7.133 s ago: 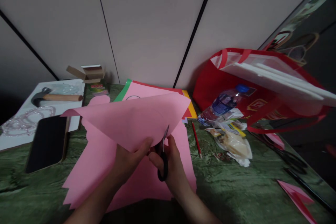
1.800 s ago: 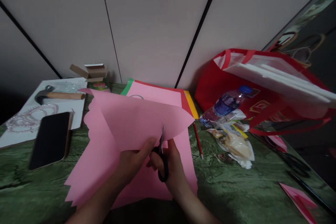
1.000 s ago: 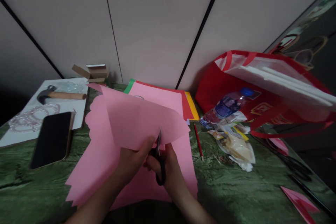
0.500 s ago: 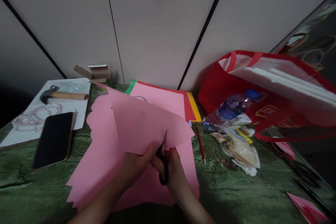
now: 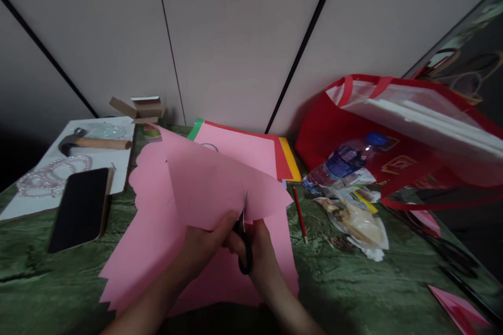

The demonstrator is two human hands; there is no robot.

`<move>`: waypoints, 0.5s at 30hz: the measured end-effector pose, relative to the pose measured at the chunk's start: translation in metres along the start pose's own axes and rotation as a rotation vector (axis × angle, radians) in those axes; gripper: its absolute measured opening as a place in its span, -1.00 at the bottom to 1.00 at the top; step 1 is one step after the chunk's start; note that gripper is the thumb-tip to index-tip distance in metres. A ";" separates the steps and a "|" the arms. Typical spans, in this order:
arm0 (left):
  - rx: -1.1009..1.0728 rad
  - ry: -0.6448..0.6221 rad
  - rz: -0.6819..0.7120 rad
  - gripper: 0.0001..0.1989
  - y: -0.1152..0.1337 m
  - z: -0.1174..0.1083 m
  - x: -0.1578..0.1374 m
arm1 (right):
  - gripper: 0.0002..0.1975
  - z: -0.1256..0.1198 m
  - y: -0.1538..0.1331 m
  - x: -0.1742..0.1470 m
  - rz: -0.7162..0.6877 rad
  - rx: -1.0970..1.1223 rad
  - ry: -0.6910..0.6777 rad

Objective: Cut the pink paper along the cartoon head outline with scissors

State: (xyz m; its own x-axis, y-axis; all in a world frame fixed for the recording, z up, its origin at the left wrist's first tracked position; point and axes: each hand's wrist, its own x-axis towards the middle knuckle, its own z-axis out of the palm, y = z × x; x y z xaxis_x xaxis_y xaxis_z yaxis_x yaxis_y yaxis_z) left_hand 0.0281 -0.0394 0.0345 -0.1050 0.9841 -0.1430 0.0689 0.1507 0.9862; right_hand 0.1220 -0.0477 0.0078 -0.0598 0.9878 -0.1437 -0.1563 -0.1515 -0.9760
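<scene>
My right hand [image 5: 261, 251] grips black-handled scissors [image 5: 247, 251], whose blade lies across a raised flap of pink paper [image 5: 212, 183]. Some fingers are hidden behind the handles. Just to the left, my left hand [image 5: 208, 248] pinches the lower edge of that flap between thumb and fingers; its fingertips are partly covered by the paper. Under both hands spreads a larger part of pink paper [image 5: 145, 235], with scalloped and zigzag cut edges. I cannot tell whether flap and lower paper are one sheet.
Behind the work lie stacked coloured sheets [image 5: 243, 146]. To the right are a red pencil [image 5: 299, 214], a water bottle [image 5: 341, 162], a food packet [image 5: 359, 222] and a red bag [image 5: 341, 115]. At left are a phone [image 5: 80, 209], a hammer [image 5: 98, 143] and bead strings [image 5: 55, 175].
Very little differs. The scissors and my right hand have shifted slightly; both hands keep their holds and the pink flap stays raised.
</scene>
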 end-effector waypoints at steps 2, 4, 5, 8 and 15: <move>-0.003 -0.004 -0.003 -0.69 0.000 -0.001 0.001 | -0.72 -0.001 0.000 0.000 0.008 -0.013 0.018; -0.011 -0.024 0.003 -0.66 0.002 -0.001 0.001 | -0.74 -0.001 0.000 0.001 0.009 -0.033 0.002; -0.020 -0.037 0.005 -0.64 0.003 0.000 0.001 | -0.75 -0.001 0.000 0.001 0.010 -0.039 -0.004; -0.056 -0.062 0.003 -0.59 0.006 0.001 0.000 | -0.75 0.000 -0.001 0.002 0.021 -0.046 -0.004; -0.025 -0.032 0.085 -0.57 0.004 0.002 -0.003 | -0.77 -0.003 0.009 0.001 0.040 -0.057 0.093</move>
State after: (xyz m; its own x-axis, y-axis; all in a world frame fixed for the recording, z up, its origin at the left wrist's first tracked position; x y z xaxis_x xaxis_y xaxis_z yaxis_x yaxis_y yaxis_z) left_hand 0.0305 -0.0412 0.0391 -0.0683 0.9958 -0.0613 0.0514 0.0648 0.9966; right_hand 0.1230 -0.0479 -0.0018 0.0272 0.9804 -0.1951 -0.0996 -0.1915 -0.9764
